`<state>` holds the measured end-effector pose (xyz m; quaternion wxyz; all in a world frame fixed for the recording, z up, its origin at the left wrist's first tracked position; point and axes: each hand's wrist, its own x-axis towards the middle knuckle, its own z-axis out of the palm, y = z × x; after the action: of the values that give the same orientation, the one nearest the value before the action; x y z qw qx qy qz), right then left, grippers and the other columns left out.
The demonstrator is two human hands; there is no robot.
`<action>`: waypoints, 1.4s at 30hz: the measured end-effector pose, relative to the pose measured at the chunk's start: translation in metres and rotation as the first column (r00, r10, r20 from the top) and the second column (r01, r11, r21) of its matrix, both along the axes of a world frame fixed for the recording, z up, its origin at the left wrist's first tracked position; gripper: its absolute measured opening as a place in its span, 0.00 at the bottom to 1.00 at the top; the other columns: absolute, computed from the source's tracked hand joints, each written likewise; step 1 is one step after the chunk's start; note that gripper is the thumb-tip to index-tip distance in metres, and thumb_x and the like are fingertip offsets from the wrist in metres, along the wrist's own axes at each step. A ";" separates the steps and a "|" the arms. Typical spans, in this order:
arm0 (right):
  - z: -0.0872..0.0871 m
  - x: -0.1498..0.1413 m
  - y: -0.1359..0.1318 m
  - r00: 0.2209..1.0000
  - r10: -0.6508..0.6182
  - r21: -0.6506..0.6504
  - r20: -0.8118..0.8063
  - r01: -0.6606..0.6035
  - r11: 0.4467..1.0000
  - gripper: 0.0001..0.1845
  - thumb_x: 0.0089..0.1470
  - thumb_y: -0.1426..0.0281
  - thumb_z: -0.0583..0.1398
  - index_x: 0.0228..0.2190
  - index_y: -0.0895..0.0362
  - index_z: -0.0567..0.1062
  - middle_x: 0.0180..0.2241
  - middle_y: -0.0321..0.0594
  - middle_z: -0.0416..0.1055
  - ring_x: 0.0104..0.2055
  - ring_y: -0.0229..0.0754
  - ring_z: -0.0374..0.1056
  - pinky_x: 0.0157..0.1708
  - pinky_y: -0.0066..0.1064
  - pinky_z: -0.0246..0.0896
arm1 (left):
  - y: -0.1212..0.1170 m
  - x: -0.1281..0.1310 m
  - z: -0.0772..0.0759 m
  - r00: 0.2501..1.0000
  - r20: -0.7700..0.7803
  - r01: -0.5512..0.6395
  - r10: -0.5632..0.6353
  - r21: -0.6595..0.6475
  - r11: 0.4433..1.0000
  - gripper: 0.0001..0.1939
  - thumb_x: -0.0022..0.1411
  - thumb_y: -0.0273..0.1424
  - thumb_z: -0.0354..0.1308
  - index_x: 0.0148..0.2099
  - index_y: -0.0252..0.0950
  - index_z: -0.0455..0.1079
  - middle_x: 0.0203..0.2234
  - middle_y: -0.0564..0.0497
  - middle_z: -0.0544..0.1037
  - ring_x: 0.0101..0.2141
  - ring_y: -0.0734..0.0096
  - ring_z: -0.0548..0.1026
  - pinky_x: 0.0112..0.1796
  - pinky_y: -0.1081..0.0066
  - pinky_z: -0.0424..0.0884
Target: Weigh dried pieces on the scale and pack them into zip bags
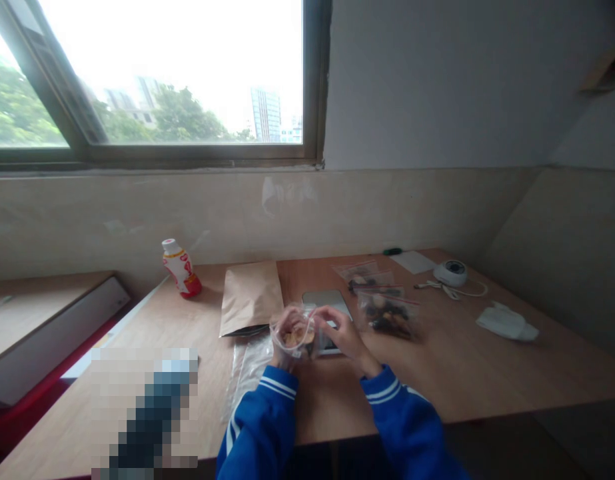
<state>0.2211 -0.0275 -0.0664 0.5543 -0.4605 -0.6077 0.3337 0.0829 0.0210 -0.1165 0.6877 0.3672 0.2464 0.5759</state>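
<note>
Fingers of the left hand [286,331] and right hand [341,331] close on a light, soft clear zip bag [297,340] over the middle of the table [452,373], its slippery film best gripped along the upper seam

Left hand [286,335], right hand [345,331] — pinching clear plastic bag [296,339]

Glaring daylight blows out the window [187,67], leaving the desk [487,360] dimmer, with edges bowed by wide-angle distortion
</note>
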 end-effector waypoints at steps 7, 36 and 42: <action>-0.038 0.013 -0.004 0.757 -0.530 -0.146 -0.383 0.517 0.843 0.22 0.45 0.52 0.63 0.30 0.58 0.75 0.22 0.36 0.71 0.24 0.39 0.65 0.24 0.29 0.62 | -0.001 -0.002 0.009 0.930 0.221 0.318 -0.293 -0.091 0.944 0.26 0.60 0.49 0.50 0.47 0.33 0.73 0.42 0.42 0.78 0.45 0.53 0.75 0.48 0.56 0.67; -0.057 0.020 -0.022 0.660 -0.686 -0.007 -0.307 0.719 0.695 0.22 0.49 0.51 0.60 0.31 0.59 0.72 0.24 0.42 0.75 0.24 0.42 0.71 0.22 0.28 0.65 | -0.012 0.002 0.010 0.944 -0.315 -0.044 0.102 0.187 0.981 0.16 0.56 0.42 0.60 0.34 0.32 0.74 0.23 0.50 0.77 0.25 0.70 0.75 0.27 0.73 0.71; -0.063 0.020 -0.025 0.679 -0.699 0.028 -0.224 0.721 0.692 0.20 0.51 0.53 0.60 0.32 0.58 0.74 0.21 0.36 0.71 0.20 0.37 0.66 0.18 0.26 0.62 | -0.015 0.004 0.011 0.941 -0.326 -0.038 0.094 0.174 0.984 0.16 0.54 0.43 0.62 0.33 0.34 0.71 0.23 0.52 0.76 0.25 0.70 0.75 0.24 0.74 0.71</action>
<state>0.2414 -0.0522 -0.1289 0.7226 -0.5926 -0.3414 0.1005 0.0871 0.0059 -0.1053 0.5837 0.5065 0.3227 0.5465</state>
